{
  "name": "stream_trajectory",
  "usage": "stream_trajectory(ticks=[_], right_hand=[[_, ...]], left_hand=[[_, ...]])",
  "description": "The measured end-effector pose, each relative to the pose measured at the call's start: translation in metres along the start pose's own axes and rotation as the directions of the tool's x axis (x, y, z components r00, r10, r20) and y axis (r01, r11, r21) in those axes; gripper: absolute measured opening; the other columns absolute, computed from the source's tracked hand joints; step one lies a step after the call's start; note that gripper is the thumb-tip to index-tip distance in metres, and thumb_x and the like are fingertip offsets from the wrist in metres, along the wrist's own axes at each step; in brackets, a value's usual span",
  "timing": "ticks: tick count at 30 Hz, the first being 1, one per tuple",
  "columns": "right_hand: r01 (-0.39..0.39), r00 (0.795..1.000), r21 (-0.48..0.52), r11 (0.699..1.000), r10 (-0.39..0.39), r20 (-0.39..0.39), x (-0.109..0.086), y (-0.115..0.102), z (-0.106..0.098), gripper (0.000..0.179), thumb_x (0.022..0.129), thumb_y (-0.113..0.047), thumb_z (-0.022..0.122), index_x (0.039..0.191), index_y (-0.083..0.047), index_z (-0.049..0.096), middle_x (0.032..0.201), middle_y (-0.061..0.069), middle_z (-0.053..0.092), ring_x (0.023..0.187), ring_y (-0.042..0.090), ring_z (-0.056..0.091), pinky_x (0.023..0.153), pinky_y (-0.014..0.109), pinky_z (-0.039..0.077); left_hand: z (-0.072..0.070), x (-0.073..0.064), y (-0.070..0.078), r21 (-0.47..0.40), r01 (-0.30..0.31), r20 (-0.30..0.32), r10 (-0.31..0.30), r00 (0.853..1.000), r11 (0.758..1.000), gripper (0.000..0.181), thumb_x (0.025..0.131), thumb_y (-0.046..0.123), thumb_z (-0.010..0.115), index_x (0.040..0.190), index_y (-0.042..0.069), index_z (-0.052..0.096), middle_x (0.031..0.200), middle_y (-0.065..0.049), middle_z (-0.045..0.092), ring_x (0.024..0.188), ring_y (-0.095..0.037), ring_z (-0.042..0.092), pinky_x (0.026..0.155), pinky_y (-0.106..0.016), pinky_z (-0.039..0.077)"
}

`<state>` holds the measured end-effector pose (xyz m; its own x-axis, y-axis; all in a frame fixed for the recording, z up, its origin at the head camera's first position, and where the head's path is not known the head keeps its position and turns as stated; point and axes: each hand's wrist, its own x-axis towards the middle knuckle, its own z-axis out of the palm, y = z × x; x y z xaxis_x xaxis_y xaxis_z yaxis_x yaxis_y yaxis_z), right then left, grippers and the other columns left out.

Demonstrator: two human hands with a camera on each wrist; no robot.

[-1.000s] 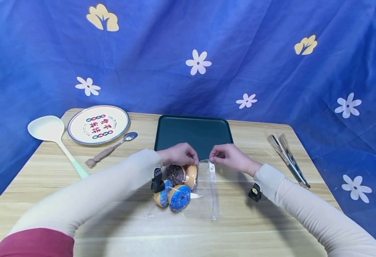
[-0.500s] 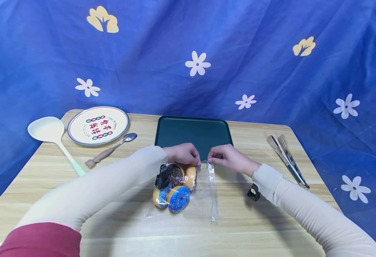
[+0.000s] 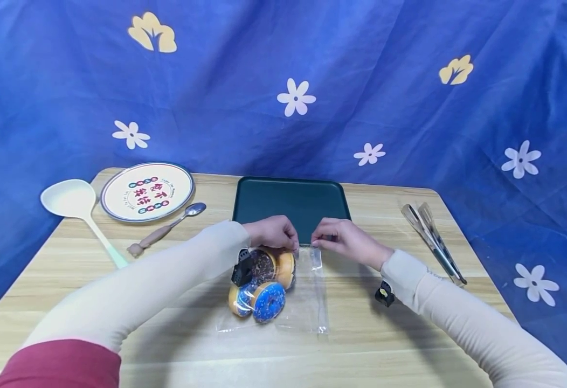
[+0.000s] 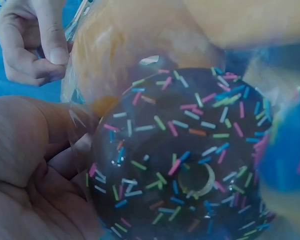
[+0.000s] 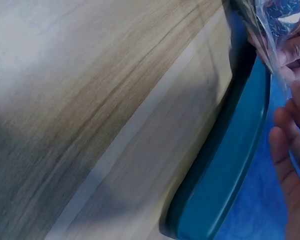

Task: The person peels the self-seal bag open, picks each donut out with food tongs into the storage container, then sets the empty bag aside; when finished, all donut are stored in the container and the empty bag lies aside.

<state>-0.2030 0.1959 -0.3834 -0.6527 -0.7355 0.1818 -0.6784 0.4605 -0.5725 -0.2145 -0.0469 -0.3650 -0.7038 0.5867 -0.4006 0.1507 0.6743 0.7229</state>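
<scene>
A clear plastic bag (image 3: 305,310) lies at the middle of the table with several toy-like doughnuts inside. Two have blue icing, the nearer blue doughnut (image 3: 269,302) facing up; a chocolate doughnut (image 4: 190,165) with coloured sprinkles fills much of the left wrist view. My left hand (image 3: 276,233) pinches the bag's far edge, just beyond the doughnuts. A short way to its right, my right hand (image 3: 344,240) pinches the same edge near the bag's corner. Both hands overlap the near side of a dark green tray (image 3: 290,202) in the head view.
At the left lie a white ladle (image 3: 72,199), a printed plate (image 3: 179,196) and a spoon (image 3: 159,233) with a brown handle. Metal tongs (image 3: 431,237) rest at the right. A blue flowered cloth (image 3: 215,81) hangs behind the wooden table (image 3: 361,345).
My right hand has shifted slightly left along the bag's edge, narrowing the gap between the hands. The left hand has moved only slightly, and the doughnuts stay in the bag.
</scene>
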Motion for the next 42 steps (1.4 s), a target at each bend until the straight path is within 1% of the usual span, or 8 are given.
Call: stream_trajectory(ticks=[11, 15, 22, 29, 32, 35, 39, 42], right_hand=[[-0.015, 0.999, 0.028, 1.000, 0.016, -0.035, -0.010, 0.004, 0.001, 0.005, 0.098, -0.013, 0.073, 0.099, -0.013, 0.079, 0.100, -0.002, 0.073, 0.089, 0.006, 0.061, 0.073, 0.025, 0.053], [-0.058, 0.998, 0.089, 0.994, 0.060, -0.019, -0.014, 0.007, -0.001, 0.005, 0.099, -0.012, 0.072, 0.100, -0.011, 0.078, 0.099, 0.000, 0.073, 0.089, 0.007, 0.060, 0.072, 0.026, 0.052], [-0.148, 0.989, 0.119, 0.982, 0.149, -0.003, -0.015, 0.010, 0.000, 0.005, 0.100, -0.014, 0.071, 0.101, -0.012, 0.075, 0.097, 0.001, 0.074, 0.088, 0.006, 0.061, 0.072, 0.027, 0.052], [-0.184, 0.981, 0.121, 0.975, 0.190, -0.046, -0.012, 0.001, 0.005, 0.006, 0.100, -0.017, 0.072, 0.101, -0.012, 0.070, 0.092, 0.001, 0.071, 0.085, 0.008, 0.063, 0.074, 0.024, 0.053], [-0.231, 0.966, 0.107, 0.967, 0.241, -0.097, -0.010, -0.006, 0.008, 0.013, 0.100, -0.019, 0.073, 0.095, -0.012, 0.063, 0.084, -0.001, 0.065, 0.076, 0.010, 0.058, 0.069, 0.022, 0.049], [-0.296, 0.945, 0.054, 0.954, 0.300, -0.127, -0.008, -0.015, 0.012, 0.028, 0.100, -0.025, 0.072, 0.081, -0.013, 0.056, 0.073, -0.004, 0.054, 0.066, 0.009, 0.050, 0.063, 0.021, 0.042], [-0.395, 0.915, -0.066, 0.916, 0.387, -0.111, -0.006, -0.029, 0.017, 0.042, 0.101, -0.035, 0.071, 0.067, -0.016, 0.053, 0.062, -0.008, 0.046, 0.055, 0.007, 0.042, 0.055, 0.022, 0.034], [-0.455, 0.890, -0.138, 0.880, 0.446, -0.090, -0.005, -0.037, 0.021, 0.044, 0.100, -0.037, 0.070, 0.064, -0.017, 0.052, 0.058, -0.009, 0.044, 0.050, 0.006, 0.040, 0.051, 0.023, 0.030]], left_hand=[[0.000, 0.000, -0.004, -0.009, 0.003, 0.005, -0.003, 1.000, 1.000, 0.018, 0.102, 0.008, 0.065, 0.094, 0.002, 0.080, 0.079, 0.003, 0.069, 0.062, -0.005, 0.052, 0.059, -0.018, 0.043], [0.000, 0.000, -0.004, 0.001, -0.003, 0.009, 0.003, 1.000, 1.000, 0.018, 0.102, 0.008, 0.065, 0.095, 0.002, 0.080, 0.079, 0.002, 0.069, 0.062, -0.006, 0.051, 0.059, -0.018, 0.042], [0.002, -0.001, -0.005, 0.019, -0.002, 0.004, 0.002, 1.000, 1.000, 0.019, 0.102, 0.007, 0.064, 0.094, 0.002, 0.080, 0.078, 0.003, 0.069, 0.062, -0.006, 0.052, 0.059, -0.018, 0.043], [0.004, -0.001, -0.003, 0.041, -0.006, 0.015, 0.006, 1.000, 0.999, 0.019, 0.100, 0.008, 0.064, 0.091, 0.002, 0.079, 0.075, 0.006, 0.065, 0.062, -0.005, 0.050, 0.059, -0.018, 0.041], [0.003, -0.002, -0.001, 0.048, -0.009, 0.014, 0.009, 1.000, 0.999, 0.020, 0.101, 0.008, 0.063, 0.092, 0.002, 0.080, 0.078, 0.005, 0.066, 0.062, -0.006, 0.050, 0.059, -0.019, 0.042], [0.003, -0.003, 0.000, 0.032, -0.004, 0.020, 0.004, 1.000, 0.999, 0.021, 0.102, 0.008, 0.062, 0.094, 0.001, 0.080, 0.082, 0.003, 0.069, 0.062, -0.007, 0.051, 0.059, -0.019, 0.042], [0.004, -0.002, 0.000, 0.025, -0.017, 0.017, 0.017, 1.000, 1.000, 0.021, 0.102, 0.008, 0.062, 0.093, 0.000, 0.080, 0.084, 0.001, 0.071, 0.062, -0.007, 0.051, 0.059, -0.020, 0.043], [0.005, -0.001, 0.000, 0.035, -0.030, 0.007, 0.030, 1.000, 0.999, 0.022, 0.102, 0.008, 0.062, 0.093, 0.000, 0.080, 0.087, 0.000, 0.072, 0.063, -0.007, 0.051, 0.060, -0.020, 0.044]])
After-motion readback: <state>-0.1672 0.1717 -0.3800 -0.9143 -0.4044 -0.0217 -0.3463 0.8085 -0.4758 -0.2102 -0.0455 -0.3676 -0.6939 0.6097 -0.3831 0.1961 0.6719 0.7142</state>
